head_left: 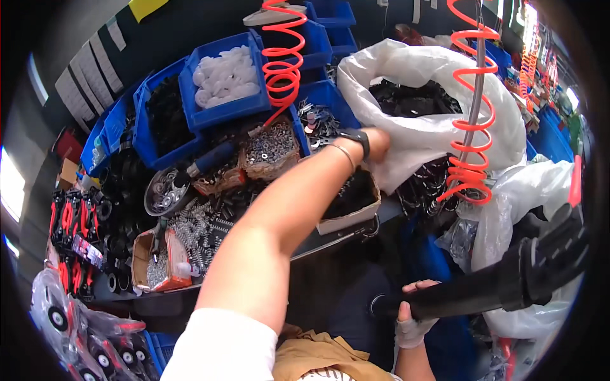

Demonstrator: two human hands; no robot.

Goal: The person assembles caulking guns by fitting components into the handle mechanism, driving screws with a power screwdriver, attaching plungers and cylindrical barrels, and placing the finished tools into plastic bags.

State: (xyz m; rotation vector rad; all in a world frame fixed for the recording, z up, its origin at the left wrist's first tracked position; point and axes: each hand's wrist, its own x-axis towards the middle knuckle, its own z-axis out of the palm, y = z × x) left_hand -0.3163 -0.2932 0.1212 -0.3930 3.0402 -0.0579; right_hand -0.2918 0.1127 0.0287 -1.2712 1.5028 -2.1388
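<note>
**Crowded parts bench, both hands busy**

Blue plastic bins (222, 114) and cardboard trays crowd the bench. At twelve o'clock the left hand (375, 143) reaches into a white plastic sack of black parts (432, 127); its grip is hidden. At five o'clock the gloved right hand (413, 317) clasps a long black ribbed tube (483, 289). Orange coiled hoses (473, 101) hang between.

My surface (330, 238) is a dark workbench crowded from edge to edge, its front lip curving under the fisheye bend. Blue plastic bins (222, 111) stand in tiers along its far side, rising toward a dark back wall (184, 25). Pale grey strips (95, 63) and a yellow patch (145, 6) hang up on the left. Bright daylight comes in from a window (11, 184) at the far left. Two orange coiled air hoses (283, 63) hang down from above.
</note>
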